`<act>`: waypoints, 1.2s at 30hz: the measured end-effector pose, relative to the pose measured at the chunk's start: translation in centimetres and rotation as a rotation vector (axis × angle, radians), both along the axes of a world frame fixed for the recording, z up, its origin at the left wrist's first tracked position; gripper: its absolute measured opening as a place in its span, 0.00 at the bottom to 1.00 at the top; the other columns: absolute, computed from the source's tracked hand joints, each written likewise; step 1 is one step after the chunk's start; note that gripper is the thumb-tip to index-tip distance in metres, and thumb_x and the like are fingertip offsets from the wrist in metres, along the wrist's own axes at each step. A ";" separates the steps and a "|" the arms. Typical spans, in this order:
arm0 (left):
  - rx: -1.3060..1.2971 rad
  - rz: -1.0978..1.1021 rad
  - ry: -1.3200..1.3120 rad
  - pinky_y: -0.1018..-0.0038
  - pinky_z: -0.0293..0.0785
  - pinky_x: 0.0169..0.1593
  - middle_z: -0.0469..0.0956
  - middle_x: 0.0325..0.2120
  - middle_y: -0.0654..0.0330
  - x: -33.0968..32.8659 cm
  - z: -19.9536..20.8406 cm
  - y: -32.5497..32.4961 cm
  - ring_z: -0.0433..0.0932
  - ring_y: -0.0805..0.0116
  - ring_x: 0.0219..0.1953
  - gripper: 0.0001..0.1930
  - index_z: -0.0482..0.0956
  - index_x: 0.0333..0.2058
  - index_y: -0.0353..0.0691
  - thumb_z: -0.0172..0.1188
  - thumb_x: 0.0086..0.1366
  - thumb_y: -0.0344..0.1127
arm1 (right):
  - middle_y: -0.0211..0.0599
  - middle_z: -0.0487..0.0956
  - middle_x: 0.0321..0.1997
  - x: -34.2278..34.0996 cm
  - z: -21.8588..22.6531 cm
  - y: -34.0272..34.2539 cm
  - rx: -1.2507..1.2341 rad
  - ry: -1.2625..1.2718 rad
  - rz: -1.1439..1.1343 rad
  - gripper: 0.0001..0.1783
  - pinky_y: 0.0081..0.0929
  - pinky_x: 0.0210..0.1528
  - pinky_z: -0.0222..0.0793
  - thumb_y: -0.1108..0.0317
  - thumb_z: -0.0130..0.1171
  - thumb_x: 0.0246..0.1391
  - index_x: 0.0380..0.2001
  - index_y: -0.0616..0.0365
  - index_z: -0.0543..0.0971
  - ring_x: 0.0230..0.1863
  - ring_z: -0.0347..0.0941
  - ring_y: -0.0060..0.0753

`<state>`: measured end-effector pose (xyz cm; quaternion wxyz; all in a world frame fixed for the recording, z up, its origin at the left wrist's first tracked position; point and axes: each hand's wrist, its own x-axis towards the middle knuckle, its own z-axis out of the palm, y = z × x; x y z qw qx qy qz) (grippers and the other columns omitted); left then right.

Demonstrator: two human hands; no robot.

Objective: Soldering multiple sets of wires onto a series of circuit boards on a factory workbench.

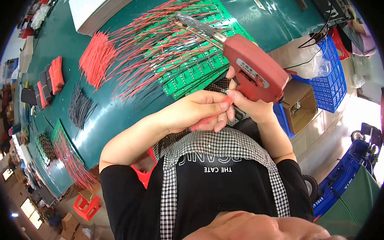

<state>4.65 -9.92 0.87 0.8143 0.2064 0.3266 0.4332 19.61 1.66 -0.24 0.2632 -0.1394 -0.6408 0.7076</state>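
Observation:
My left hand is closed around a small bunch of red wires, whose ends poke out between thumb and fingers. My right hand grips a red soldering gun by its handle, and its thumb meets the wire ends beside my left fingers. The gun's metal tip points up and left over green circuit boards. These boards lie in a stack, with many long red and black wires trailing off them to the left. The lower part of my right hand's grip is hidden behind the gun.
A pile of loose red wires and a pile of black wires lie on the green table. Further left are bundled wires and another wired board. A blue crate and a cardboard box stand at right.

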 end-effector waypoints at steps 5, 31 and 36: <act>0.119 0.238 0.251 0.83 0.49 0.18 0.74 0.20 0.63 1.3 -0.2 -0.4 0.54 0.83 0.13 0.13 0.70 0.38 0.37 0.42 0.75 0.41 | 0.35 0.74 0.44 0.0 0.0 -0.1 -0.100 -0.031 -0.019 0.25 0.16 0.33 0.72 0.83 0.58 0.49 0.52 0.63 0.68 0.32 0.74 0.17; 0.038 0.165 0.132 0.78 0.79 0.34 0.81 0.29 0.53 -0.8 0.1 -0.5 0.82 0.68 0.28 0.11 0.75 0.39 0.28 0.53 0.69 0.33 | 0.38 0.79 0.44 0.2 -0.8 -0.5 0.100 -0.022 -0.044 0.47 0.17 0.35 0.72 0.79 0.67 0.44 0.66 0.64 0.54 0.34 0.74 0.16; 0.121 0.386 0.666 0.74 0.78 0.35 0.81 0.29 0.55 -6.0 4.2 -2.8 0.82 0.67 0.30 0.09 0.78 0.39 0.26 0.55 0.66 0.27 | 0.36 0.75 0.44 2.4 -1.3 0.5 0.165 -0.042 -0.165 0.48 0.16 0.32 0.68 0.81 0.70 0.42 0.64 0.59 0.55 0.30 0.70 0.18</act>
